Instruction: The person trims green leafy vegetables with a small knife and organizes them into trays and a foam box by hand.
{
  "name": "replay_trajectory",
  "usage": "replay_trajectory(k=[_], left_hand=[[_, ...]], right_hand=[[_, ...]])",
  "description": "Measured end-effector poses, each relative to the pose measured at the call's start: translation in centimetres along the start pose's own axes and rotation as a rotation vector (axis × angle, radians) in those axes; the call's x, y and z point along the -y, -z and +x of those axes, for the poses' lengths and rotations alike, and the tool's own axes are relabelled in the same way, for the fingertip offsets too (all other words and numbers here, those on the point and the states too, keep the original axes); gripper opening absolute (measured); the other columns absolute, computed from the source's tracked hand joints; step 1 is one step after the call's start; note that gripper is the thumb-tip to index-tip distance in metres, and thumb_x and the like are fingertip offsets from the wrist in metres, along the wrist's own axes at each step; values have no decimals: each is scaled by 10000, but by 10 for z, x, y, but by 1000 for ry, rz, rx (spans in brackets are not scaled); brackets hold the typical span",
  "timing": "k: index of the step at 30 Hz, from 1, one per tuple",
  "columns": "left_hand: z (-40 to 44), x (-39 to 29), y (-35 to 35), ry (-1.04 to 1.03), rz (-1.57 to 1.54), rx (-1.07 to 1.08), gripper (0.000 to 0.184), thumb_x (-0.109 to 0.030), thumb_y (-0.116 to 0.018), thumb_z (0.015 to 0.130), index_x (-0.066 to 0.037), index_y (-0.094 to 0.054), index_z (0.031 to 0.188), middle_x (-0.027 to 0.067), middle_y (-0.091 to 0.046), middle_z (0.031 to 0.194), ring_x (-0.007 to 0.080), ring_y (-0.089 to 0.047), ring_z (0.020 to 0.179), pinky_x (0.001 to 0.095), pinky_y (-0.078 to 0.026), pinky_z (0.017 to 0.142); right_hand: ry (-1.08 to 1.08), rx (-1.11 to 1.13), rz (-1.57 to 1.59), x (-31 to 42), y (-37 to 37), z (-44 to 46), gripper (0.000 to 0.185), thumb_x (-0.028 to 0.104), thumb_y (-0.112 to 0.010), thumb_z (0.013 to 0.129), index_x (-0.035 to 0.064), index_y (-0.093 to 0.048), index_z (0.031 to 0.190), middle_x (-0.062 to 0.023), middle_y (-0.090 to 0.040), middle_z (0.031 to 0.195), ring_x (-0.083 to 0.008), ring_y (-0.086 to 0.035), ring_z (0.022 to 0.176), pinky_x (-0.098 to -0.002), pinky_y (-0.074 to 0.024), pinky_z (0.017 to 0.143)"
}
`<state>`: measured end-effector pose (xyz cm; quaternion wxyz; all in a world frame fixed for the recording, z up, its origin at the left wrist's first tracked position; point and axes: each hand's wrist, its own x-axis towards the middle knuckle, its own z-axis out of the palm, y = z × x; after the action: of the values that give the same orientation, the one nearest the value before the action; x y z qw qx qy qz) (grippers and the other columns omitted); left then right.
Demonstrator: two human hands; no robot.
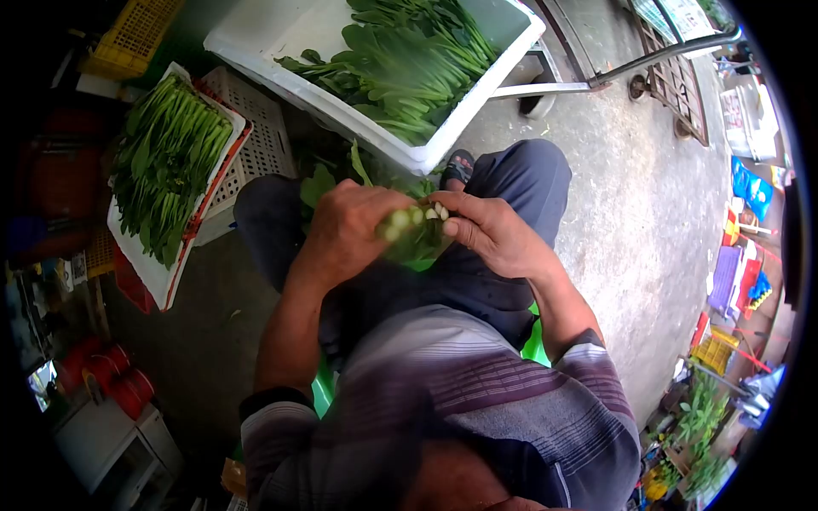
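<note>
I can read no text or numbers on my feed; any print on the blue bag (751, 189), right of frame, is too small.

Striped shirt (520, 383), dark trousers (521, 183), 1 sandal (461, 158) visible.
Shirt banded grey, white and purple, thin lines across the purple and grey; part of the chest blurred. Short sleeves (596, 375): dark edge, pale band next to it. Collar (515, 447) dark, 1 thin pale line at one side. Trousers plain, blue-grey. Sandal dark, strapped. Left hand (349, 228), right hand (498, 232) bare; forearms (294, 319) too.
</note>
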<state>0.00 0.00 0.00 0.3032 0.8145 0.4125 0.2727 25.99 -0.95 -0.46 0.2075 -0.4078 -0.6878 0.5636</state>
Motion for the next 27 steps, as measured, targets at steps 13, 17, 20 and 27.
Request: replay_trajectory(k=[13,17,20,27], left_hand=[[1,-2,-14,72,-102,-11,218,-126,-829,834,-87,-733,1026,75,-747,891,282,-647,739,393,-482,704],[2,-2,-19,132,-113,32,189,-154,-796,855,-97,-730,1023,128,-754,925,335,-727,841,430,-519,731],[-4,4,-27,227,-374,-16,317,-31,-785,876,-67,-752,1190,70,-753,893,104,-641,747,278,-507,683],[-9,11,0,375,-704,-79,278,17,-739,930,-2,-740,1208,41,-762,995,58,-626,781,219,-505,684]], right_hand=[[-6,-255,270,-15,-17,-10,311,191,-651,1038,8,-637,1290,28,-567,848,-58,-518,746,-235,-471,695],[46,-333,180,-2,-25,0,229,38,-714,965,-15,-641,1176,1,-618,886,-72,-581,784,-239,-494,716],[40,-354,203,-13,-26,3,196,-6,-683,963,-24,-639,1153,-22,-653,922,-84,-629,836,-239,-504,742],[150,-349,-170,-14,-4,3,240,-55,-668,886,-27,-670,1125,-122,-688,1022,-215,-683,954,-331,-522,834]])
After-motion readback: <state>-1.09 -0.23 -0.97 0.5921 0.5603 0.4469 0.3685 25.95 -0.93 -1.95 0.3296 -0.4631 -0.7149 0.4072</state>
